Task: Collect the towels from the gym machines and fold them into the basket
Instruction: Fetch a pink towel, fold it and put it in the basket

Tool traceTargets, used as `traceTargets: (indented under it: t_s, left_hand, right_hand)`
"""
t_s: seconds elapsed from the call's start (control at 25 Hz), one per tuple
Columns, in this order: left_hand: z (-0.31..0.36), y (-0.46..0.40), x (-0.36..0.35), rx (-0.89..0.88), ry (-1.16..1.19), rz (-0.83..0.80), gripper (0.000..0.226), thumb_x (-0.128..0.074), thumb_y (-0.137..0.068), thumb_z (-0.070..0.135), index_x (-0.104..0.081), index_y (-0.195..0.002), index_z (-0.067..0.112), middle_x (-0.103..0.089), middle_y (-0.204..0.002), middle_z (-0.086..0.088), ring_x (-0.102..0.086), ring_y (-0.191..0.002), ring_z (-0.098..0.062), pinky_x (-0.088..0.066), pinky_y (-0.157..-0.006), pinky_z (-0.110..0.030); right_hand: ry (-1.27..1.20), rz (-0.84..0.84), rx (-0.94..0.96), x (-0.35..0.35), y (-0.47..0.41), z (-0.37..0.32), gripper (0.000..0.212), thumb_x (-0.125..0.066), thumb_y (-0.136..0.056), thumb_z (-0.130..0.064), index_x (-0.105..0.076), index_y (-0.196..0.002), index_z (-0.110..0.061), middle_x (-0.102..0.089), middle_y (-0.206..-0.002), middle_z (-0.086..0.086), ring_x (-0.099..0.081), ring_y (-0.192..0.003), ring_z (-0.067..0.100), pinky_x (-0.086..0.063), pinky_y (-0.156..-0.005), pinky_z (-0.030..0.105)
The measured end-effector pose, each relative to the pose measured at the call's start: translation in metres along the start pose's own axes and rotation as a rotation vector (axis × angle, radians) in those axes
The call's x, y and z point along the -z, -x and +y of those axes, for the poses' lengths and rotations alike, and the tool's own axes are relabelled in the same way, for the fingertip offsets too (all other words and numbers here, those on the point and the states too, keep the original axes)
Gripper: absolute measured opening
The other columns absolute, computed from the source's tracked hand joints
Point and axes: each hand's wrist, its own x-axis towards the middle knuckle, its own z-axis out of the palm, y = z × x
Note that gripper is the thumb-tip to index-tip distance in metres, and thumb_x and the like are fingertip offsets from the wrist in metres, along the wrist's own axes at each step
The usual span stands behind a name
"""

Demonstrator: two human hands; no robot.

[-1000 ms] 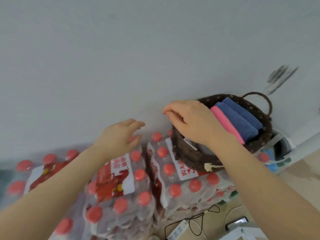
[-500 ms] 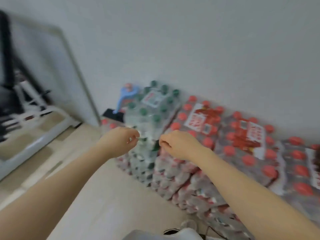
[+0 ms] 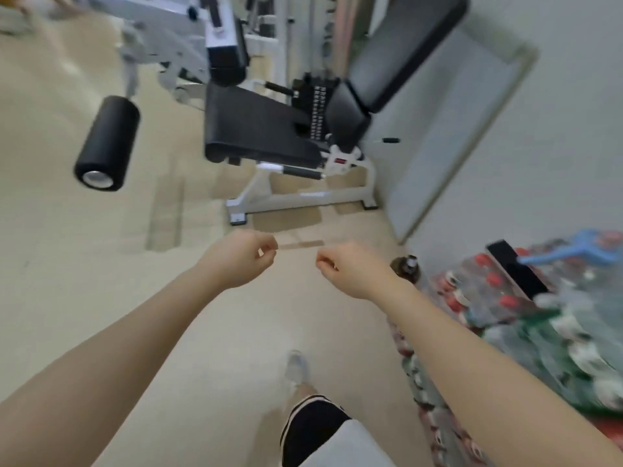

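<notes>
No towel or basket in view. Left hand [image 3: 240, 257] and right hand [image 3: 350, 269] mid-frame, side by side, apart, each grip curled tight around nothing. Beyond, at upper centre, a gym machine [image 3: 279, 129] with black seat, roller pad [image 3: 108, 143] at left. Packs of bottles [image 3: 526, 318] along right edge. Shoe [image 3: 296, 367] on beige floor [image 3: 84, 264] below.
</notes>
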Motion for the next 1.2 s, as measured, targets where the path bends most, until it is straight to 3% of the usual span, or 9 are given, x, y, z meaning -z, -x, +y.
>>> traceTargets:
  t_s: [0.16,0.28,0.36,0.48,0.64,0.8,1.04,1.2]
  left_hand:
    - [-0.09,-0.038,0.04,0.142,0.046,0.101,0.025,-0.047,-0.092,0.021,-0.063,-0.109,0.014,-0.067,-0.107,-0.002,-0.061,-0.094,-0.023,-0.049,-0.082,-0.032]
    - [-0.156,-0.081,0.075,0.207,0.056,0.148,0.024,-0.047,-0.091,0.02,-0.063,-0.107,0.013,-0.067,-0.106,-0.006,-0.061,-0.093,-0.026,-0.049,-0.082,-0.036]
    - [-0.201,-0.107,0.105,0.254,0.041,0.146,0.025,-0.046,-0.091,0.021,-0.062,-0.109,0.014,-0.067,-0.107,-0.005,-0.06,-0.095,-0.025,-0.046,-0.077,-0.029]
    - [-0.26,-0.131,0.146,0.353,0.109,0.158,0.025,-0.045,-0.093,0.022,-0.061,-0.111,0.016,-0.064,-0.104,0.0,-0.058,-0.088,-0.018,-0.036,-0.069,-0.022]
    - [-0.351,-0.145,0.19,0.449,0.252,0.229,0.023,-0.047,-0.092,0.022,-0.063,-0.109,0.017,-0.06,-0.097,0.005,-0.055,-0.085,-0.013,-0.037,-0.072,-0.022]
    - [-0.461,-0.162,0.218,0.453,0.293,0.258,0.022,-0.048,-0.092,0.021,-0.064,-0.107,0.017,-0.061,-0.096,0.002,-0.054,-0.084,-0.014,-0.037,-0.074,-0.021]
    - [-0.657,-0.197,0.285,0.344,0.253,0.117,0.023,-0.048,-0.091,0.018,-0.063,-0.107,0.013,-0.067,-0.105,-0.006,-0.055,-0.082,-0.018,-0.036,-0.07,-0.021]
    - [-0.77,-0.218,0.357,0.266,0.198,0.026,0.025,-0.047,-0.092,0.018,-0.062,-0.11,0.01,-0.066,-0.11,-0.007,-0.059,-0.094,-0.022,-0.037,-0.075,-0.021]
  right_hand:
    - [0.054,-0.042,0.081,0.003,-0.118,-0.038,0.022,-0.037,-0.093,-0.021,-0.057,-0.084,-0.014,-0.06,-0.083,0.003,-0.057,-0.082,0.028,-0.043,-0.062,0.034]
    - [0.06,-0.035,0.14,0.01,-0.212,-0.068,0.024,-0.037,-0.091,-0.021,-0.059,-0.088,-0.012,-0.063,-0.089,0.005,-0.058,-0.082,0.028,-0.048,-0.066,0.037]
    - [0.061,-0.059,0.18,0.017,-0.277,-0.094,0.024,-0.037,-0.091,-0.019,-0.059,-0.089,-0.009,-0.064,-0.091,0.007,-0.057,-0.083,0.029,-0.048,-0.067,0.04]
    - [0.071,-0.112,0.247,0.029,-0.357,-0.136,0.019,-0.037,-0.091,-0.018,-0.055,-0.083,-0.015,-0.062,-0.093,0.006,-0.056,-0.087,0.027,-0.043,-0.065,0.036]
    - [0.088,-0.154,0.289,0.025,-0.448,-0.195,0.019,-0.038,-0.091,-0.018,-0.054,-0.081,-0.016,-0.059,-0.087,0.004,-0.055,-0.086,0.027,-0.039,-0.062,0.031]
    - [0.108,-0.168,0.275,0.002,-0.538,-0.257,0.025,-0.039,-0.091,-0.021,-0.062,-0.095,-0.012,-0.066,-0.097,0.007,-0.058,-0.091,0.029,-0.051,-0.073,0.039]
    - [0.037,-0.122,0.117,-0.041,-0.678,-0.378,0.024,-0.041,-0.092,-0.02,-0.062,-0.093,-0.01,-0.065,-0.093,0.006,-0.058,-0.088,0.028,-0.052,-0.075,0.04]
    - [-0.064,-0.102,-0.012,-0.044,-0.753,-0.461,0.02,-0.041,-0.091,-0.02,-0.06,-0.084,-0.015,-0.061,-0.084,0.004,-0.057,-0.08,0.029,-0.049,-0.069,0.037]
